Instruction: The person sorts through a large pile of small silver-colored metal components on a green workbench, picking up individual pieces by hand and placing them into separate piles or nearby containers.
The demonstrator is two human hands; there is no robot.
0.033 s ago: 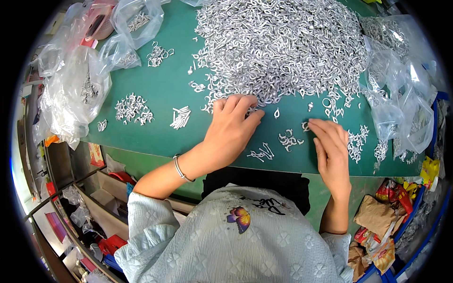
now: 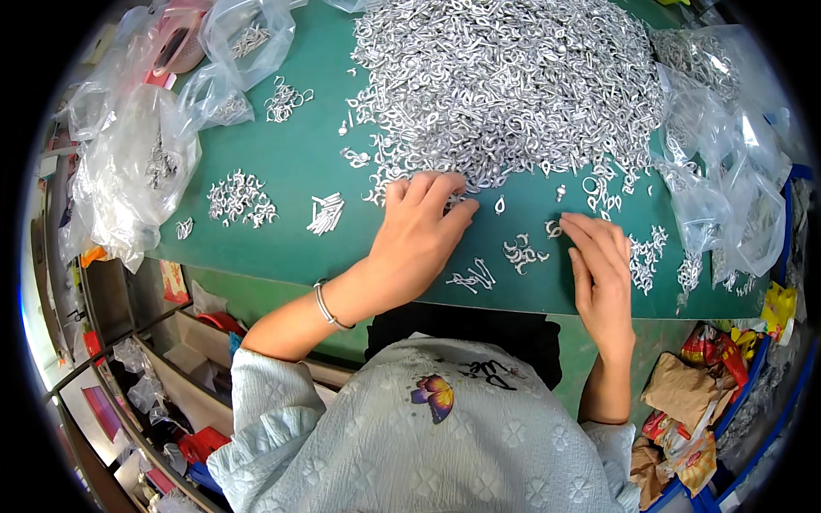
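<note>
1. Left hand [image 2: 419, 227]: flat, palm down, fingers spread slightly, fingertips resting at the near edge of the big heap of small silver metal pieces [image 2: 505, 85]; nothing gripped as far as can be seen.
2. Silver bangle [image 2: 327, 306] around the left wrist.
3. Right hand [image 2: 601, 274]: also palm down on the green table mat [image 2: 291, 162], fingers extended and close together, fingertips touching a few loose pieces [image 2: 554, 227] near the heap's edge; whether anything is pinched under the fingertips cannot be told.
4. Heap: filling the far middle of the mat, spilling toward both hands.
5. Small sorted clusters [image 2: 520, 254] between the two hands, another [image 2: 472, 276] just beside the left hand, more [image 2: 643, 256] right of the right hand.
6. Further left, well apart from the hands: a bundle of straight pieces [image 2: 326, 213] and a cluster of curled ones [image 2: 241, 198].
7. Clear plastic bags [image 2: 128, 162] piled at the left edge of the mat, more bags [image 2: 727, 171] at the right edge, some containing metal pieces.
8. Pale textured sleeve and top with a butterfly print [image 2: 434, 398] at the bottom of the view.
</note>
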